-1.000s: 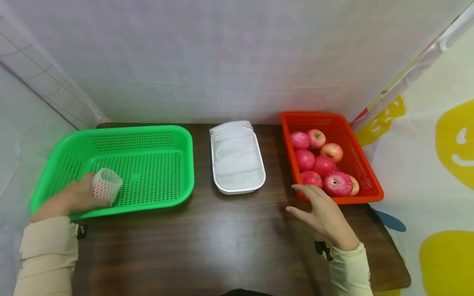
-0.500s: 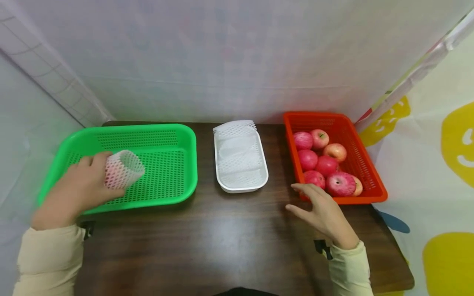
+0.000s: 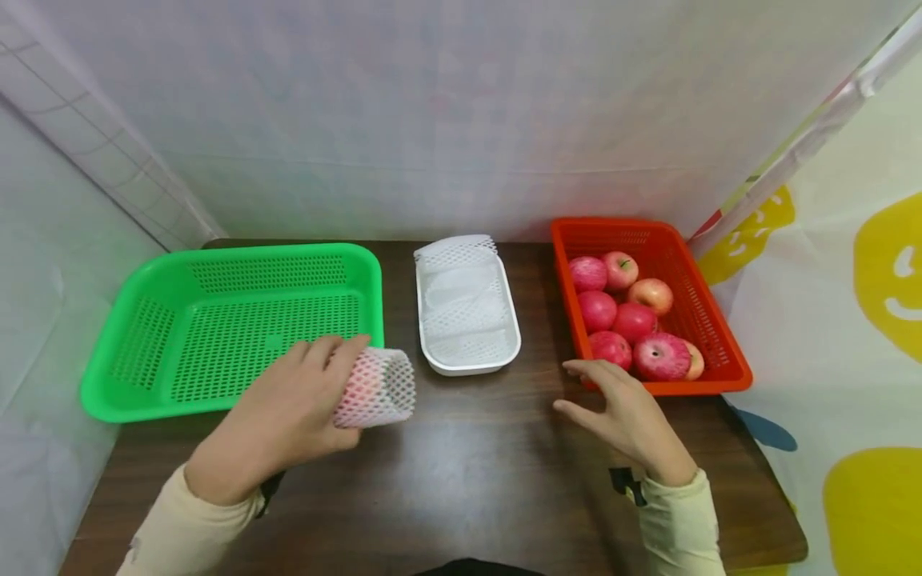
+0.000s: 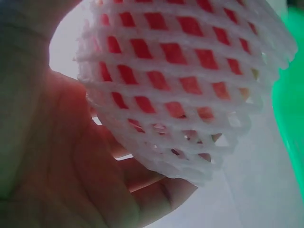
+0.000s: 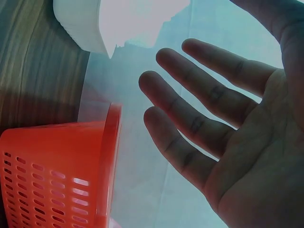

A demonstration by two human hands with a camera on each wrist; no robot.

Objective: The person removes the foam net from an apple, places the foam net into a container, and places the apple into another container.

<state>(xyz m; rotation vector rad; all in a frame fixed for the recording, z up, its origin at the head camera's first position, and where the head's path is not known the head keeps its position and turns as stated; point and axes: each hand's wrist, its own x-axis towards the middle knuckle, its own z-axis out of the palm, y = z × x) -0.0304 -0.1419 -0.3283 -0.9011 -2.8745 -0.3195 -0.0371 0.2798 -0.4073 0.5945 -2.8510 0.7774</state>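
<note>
My left hand (image 3: 291, 404) grips an apple (image 4: 173, 52) wrapped in a white foam net (image 3: 376, 388), over the front right corner of the green basket (image 3: 238, 400). In the left wrist view red skin shows through the mesh, and the fingers curl round its underside. My right hand (image 3: 630, 416) holds nothing; its fingers are spread, as the right wrist view shows. It hovers at the front left corner of the red basket (image 3: 709, 316), where several bare apples (image 3: 635, 322) lie.
Between the two baskets stands a white tray (image 3: 470, 370) of flattened foam nets (image 3: 464, 300), one overhanging its far rim. All stand on a dark wooden table (image 3: 461, 480). White sheeting (image 3: 446, 120) hangs behind and at both sides.
My left hand has lifted the netted apple from inside the green basket and carried it right, to the basket's near right corner. The right hand has stayed almost still.
</note>
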